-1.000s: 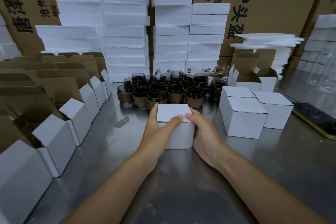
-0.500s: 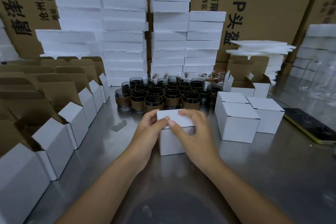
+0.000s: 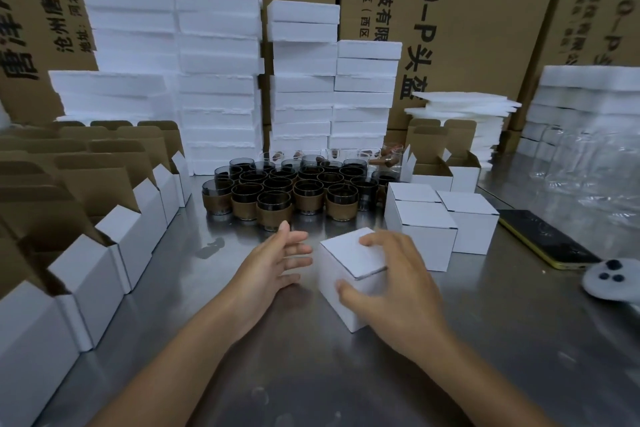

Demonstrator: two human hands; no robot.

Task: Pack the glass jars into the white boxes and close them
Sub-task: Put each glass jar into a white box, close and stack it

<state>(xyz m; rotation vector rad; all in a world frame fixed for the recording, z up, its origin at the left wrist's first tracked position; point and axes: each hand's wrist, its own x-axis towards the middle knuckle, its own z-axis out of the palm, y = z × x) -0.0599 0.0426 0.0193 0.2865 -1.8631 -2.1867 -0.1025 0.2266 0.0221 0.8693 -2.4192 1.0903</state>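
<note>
Head-camera view looking down onto a steel bench (image 3: 485, 340). The right hand (image 3: 398, 288) grips a shut white box (image 3: 349, 262), with fingers curled over its lid and the thumb on the near face. The box is near the middle of the bench, turned corner-on toward the viewer; whether it rests flat or is partly raised cannot be told. The left hand (image 3: 277, 260) is wide, fingers spread and holding nothing, just left of the box and apart from it. Behind the hands stands a cluster of dark glass jars (image 3: 294, 191) with brown bands, packed close together. Just right of the box are closed boxes (image 3: 420, 232), and a row of open boxes (image 3: 114, 246) lines the left side. A phone (image 3: 550, 243) lies further right. Likely risks: with only one hand on it, the box could slip or tip. If the lid flap is not fully tucked, the jar presumably inside could shift or drop out. Pushed right too fast, the box could knock the closed boxes toward the phone. If the left hand reaches forward for a jar, it could brush the front row, and one toppled jar would likely strike its neighbours.
</note>
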